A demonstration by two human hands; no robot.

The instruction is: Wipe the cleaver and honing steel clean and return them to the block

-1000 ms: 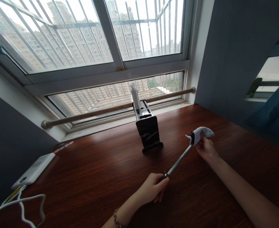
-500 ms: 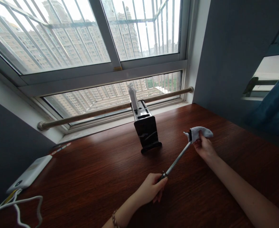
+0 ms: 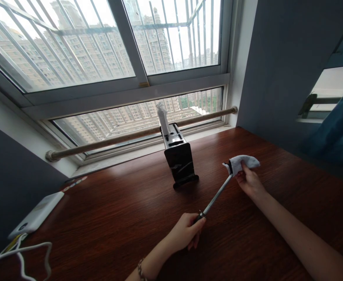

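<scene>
My left hand is closed around the dark handle of a honing steel, its long grey rod slanting up to the right above the table. At the far end of the rod, a white cloth with a dark edge is pinched in my right hand. The cloth covers or touches the rod's tip, which I cannot see. Farther back stands a black knife block with slots in its top. A whitish, plastic-wrapped object sticks up from the block's far end.
The reddish-brown wooden table reaches to the window sill. At the left edge lies a white box-like device with white cables. A horizontal pipe runs before the barred window. A blue curtain hangs at right.
My right hand and the cloth have shifted slightly left along with the rod's far end. My left hand keeps its hold on the handle, almost unmoved.
</scene>
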